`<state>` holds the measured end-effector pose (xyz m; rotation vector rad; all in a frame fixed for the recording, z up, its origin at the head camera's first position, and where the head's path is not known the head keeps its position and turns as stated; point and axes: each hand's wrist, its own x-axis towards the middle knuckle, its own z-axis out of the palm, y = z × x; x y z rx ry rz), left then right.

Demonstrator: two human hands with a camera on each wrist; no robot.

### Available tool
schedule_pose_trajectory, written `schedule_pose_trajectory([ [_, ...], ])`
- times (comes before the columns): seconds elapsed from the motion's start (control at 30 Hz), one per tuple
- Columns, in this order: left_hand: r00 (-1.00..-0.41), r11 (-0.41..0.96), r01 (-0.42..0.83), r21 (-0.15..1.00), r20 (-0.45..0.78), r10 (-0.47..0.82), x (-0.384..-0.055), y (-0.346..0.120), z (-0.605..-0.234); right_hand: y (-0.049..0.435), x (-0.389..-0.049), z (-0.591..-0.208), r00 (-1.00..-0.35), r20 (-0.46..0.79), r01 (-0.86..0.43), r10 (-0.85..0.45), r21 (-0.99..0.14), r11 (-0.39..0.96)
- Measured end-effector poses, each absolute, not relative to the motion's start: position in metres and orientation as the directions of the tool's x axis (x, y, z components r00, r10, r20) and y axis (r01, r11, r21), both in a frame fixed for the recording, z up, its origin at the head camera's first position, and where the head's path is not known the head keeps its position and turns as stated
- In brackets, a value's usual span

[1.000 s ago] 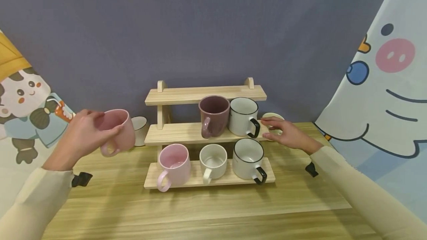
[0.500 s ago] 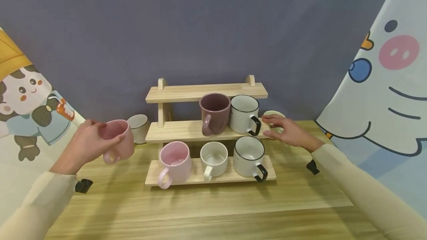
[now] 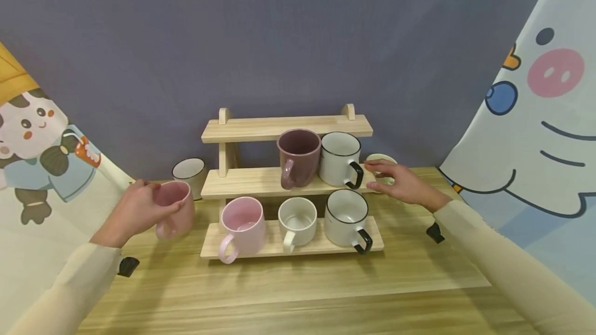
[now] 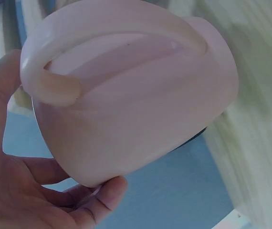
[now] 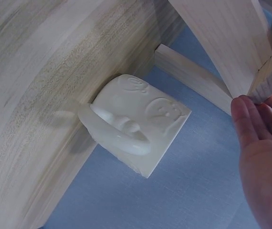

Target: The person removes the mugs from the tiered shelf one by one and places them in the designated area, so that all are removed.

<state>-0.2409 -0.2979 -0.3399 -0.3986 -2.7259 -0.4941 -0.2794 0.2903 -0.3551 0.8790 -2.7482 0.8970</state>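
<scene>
In the head view, my left hand (image 3: 142, 211) grips a pink mug (image 3: 179, 218) by its rim, just left of the wooden shelf (image 3: 251, 182). The left wrist view shows this mug (image 4: 141, 109) with its handle facing the camera; whether its base touches the tabletop I cannot tell. My right hand (image 3: 402, 182) holds the right end of the shelf's middle tier, its fingertips on the board's corner (image 5: 260, 98) in the right wrist view. A purple mug (image 3: 300, 162) and a white black-rimmed mug (image 3: 339, 162) stand on that tier.
On the lowest tier are a light pink mug (image 3: 247, 226), a small cream mug (image 3: 298, 226) and another black-rimmed mug (image 3: 344, 221). Behind my left hand stands a white cup (image 3: 195, 180); a cream embossed mug (image 5: 136, 119) is beside the shelf's right end. A grey curtain (image 3: 288, 40) hangs behind.
My left hand has lowered the pink mug and brought it right, closer to the shelf. The right hand stays at the shelf's end.
</scene>
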Motion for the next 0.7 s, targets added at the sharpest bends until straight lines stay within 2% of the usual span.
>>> schedule_pose_trajectory([
  [0.17,-0.880,0.878,0.379,0.292,0.408,0.244,-0.246,-0.296,-0.352,0.290,-0.279,-0.355,-0.827,0.272,-0.558,-0.492,-0.510,0.655],
  [0.7,-0.898,0.878,0.376,0.296,0.351,0.267,-0.255,-0.292,-0.363,0.288,-0.277,-0.354,-0.828,0.275,-0.556,-0.489,-0.513,0.654],
])
